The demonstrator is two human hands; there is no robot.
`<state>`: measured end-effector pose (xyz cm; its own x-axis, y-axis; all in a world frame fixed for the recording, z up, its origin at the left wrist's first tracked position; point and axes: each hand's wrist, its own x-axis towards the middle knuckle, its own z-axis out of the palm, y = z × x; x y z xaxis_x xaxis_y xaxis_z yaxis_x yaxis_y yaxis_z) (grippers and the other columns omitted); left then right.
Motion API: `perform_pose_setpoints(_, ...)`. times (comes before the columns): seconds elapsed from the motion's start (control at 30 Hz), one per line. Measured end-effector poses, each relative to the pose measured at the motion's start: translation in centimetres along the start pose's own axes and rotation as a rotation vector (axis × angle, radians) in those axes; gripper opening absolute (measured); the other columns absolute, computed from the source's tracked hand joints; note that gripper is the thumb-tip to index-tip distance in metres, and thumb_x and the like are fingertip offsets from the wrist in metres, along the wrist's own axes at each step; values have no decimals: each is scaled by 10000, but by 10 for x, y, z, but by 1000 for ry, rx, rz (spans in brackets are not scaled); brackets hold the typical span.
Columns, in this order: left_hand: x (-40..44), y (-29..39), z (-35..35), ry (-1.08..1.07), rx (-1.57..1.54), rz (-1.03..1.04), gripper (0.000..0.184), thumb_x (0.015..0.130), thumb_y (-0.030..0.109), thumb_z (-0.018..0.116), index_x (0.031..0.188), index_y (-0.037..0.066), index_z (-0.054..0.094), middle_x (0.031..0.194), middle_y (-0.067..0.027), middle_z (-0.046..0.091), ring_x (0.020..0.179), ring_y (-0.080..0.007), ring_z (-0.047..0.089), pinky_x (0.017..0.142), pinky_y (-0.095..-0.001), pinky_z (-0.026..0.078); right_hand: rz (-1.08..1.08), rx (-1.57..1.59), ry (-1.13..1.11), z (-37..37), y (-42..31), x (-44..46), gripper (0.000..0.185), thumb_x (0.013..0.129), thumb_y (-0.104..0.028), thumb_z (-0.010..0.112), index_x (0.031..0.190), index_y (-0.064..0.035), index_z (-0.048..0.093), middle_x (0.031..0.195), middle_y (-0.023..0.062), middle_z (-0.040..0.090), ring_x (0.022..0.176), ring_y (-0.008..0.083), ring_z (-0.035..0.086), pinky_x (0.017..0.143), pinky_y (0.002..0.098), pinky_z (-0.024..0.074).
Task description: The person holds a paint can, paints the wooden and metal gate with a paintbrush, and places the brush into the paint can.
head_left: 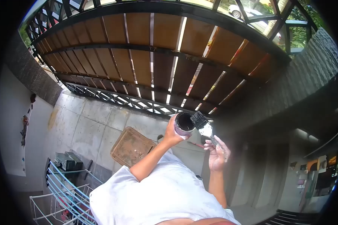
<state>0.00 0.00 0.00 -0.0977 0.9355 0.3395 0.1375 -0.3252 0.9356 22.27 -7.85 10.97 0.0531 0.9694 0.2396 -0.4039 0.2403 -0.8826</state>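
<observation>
My left hand [171, 134] is wrapped round a small open can of dark paint [184, 123], its mouth facing up toward me. In my right hand [218, 153] is a paintbrush [205, 129], gripped by the handle, with white paint smeared on its ferrule. The brush's dark, wet-looking bristles are beside the can's rim; whether they touch it I cannot tell. White smudges mark my right fingers. Ahead stands a gate [139, 62] with a black metal frame and brown slats, some orange-brown and others darker.
A worn brown board or tray [133, 147] lies on the tiled floor [89, 122] at left. Nearer me stands a drying rack [69, 191] with blue bars, beside a grey toolbox [68, 161]. A textured stone wall [300, 78] rises at right, with steps [251, 172] below it.
</observation>
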Motion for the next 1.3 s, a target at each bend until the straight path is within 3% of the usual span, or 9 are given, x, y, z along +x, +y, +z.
perform_pose_setpoints(0.07,19,2,8,10,23,42,1112,593,262,1048,1535,60,494,1463,-150,617,1366,-336,604,1183,-453,471,-5,26,6,-13,0,20,538,1094,-281,614,1355,189,619,1079,333,756,918,371,783,828,431,669)
perform_pose_setpoints(0.1,45,-8,-15,28,-10,-37,1111,589,261,1047,1533,59,498,1455,-151,619,1360,-334,607,1178,-451,475,57,-4,30,15,10,63,511,1103,-283,607,1309,183,646,1045,307,760,895,362,781,792,423,668)
perform_pose_setpoints(0.23,145,-30,-54,148,-9,27,1110,580,250,1045,1531,56,505,1432,-152,622,1343,-329,615,1164,-443,482,-62,-56,-113,62,52,185,386,1107,-193,632,1273,151,684,1059,297,766,881,329,777,754,374,650)
perform_pose_setpoints(0.57,156,-67,-115,493,63,-64,1068,630,183,1039,1519,18,469,1360,-147,653,1247,-297,671,1102,-418,524,311,102,-383,191,172,361,381,1139,-184,568,1323,141,646,1071,284,775,845,258,766,763,330,624)
perform_pose_setpoints(0.73,146,-68,-131,568,164,-112,1086,658,152,1022,1552,21,420,1364,-134,660,1255,-256,674,1096,-393,533,211,36,-439,235,225,399,323,1139,-127,607,1324,130,669,1082,248,782,861,210,766,765,313,639)
perform_pose_setpoints(0.93,153,-64,-143,634,190,-147,1041,710,312,1053,1511,33,449,1348,-95,671,1233,-211,673,1099,-381,525,-20,-184,-486,261,257,422,238,1094,-100,674,1286,18,751,989,163,811,786,174,760,723,324,609)
perform_pose_setpoints(1.03,159,-70,-143,628,159,-147,1034,710,317,1054,1505,35,455,1344,-94,674,1230,-210,673,1096,-381,526,-299,-425,-536,248,264,430,233,1051,-72,704,1252,33,757,972,195,801,780,246,781,736,356,611)
perform_pose_setpoints(1.13,164,-75,-143,607,191,-142,1014,718,288,1044,1503,38,453,1336,-94,678,1226,-211,675,1092,-381,528,-413,-546,-499,235,258,417,234,1014,-61,721,1228,26,760,950,215,784,800,333,788,752,394,613)
perform_pose_setpoints(1.3,169,-79,-143,563,273,-181,1091,660,180,1023,1555,25,418,1368,-148,666,1265,-280,677,1103,-406,532,-416,-508,-604,257,238,416,213,1008,-59,718,1204,10,764,963,264,766,884,420,773,753,416,610)
